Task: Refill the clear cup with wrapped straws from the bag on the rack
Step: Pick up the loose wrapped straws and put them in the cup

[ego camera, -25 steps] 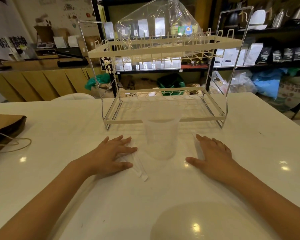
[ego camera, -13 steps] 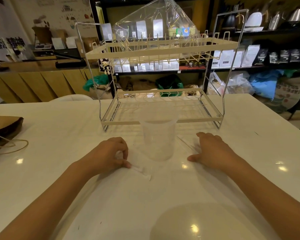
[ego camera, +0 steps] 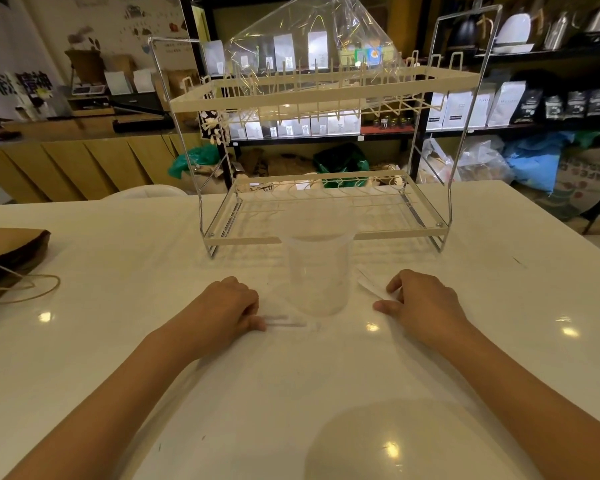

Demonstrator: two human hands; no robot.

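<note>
The clear plastic cup [ego camera: 317, 271] stands on the white table [ego camera: 118, 271] before the cream two-tier wire rack [ego camera: 323, 95], whose top holds the crinkled transparent bag [ego camera: 312, 39]. The left hand [ego camera: 227, 308] curls closed on white wrapped straws [ego camera: 288, 322]; the right hand [ego camera: 426, 301] pinches another wrapped straw [ego camera: 373, 289]. A burlap sack [ego camera: 584, 178] reads "CAFES".

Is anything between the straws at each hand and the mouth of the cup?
Nothing visible. The clear cup stands open-topped between the left hand and right hand, each curled on wrapped straws on the table; the rack stands behind.
</note>
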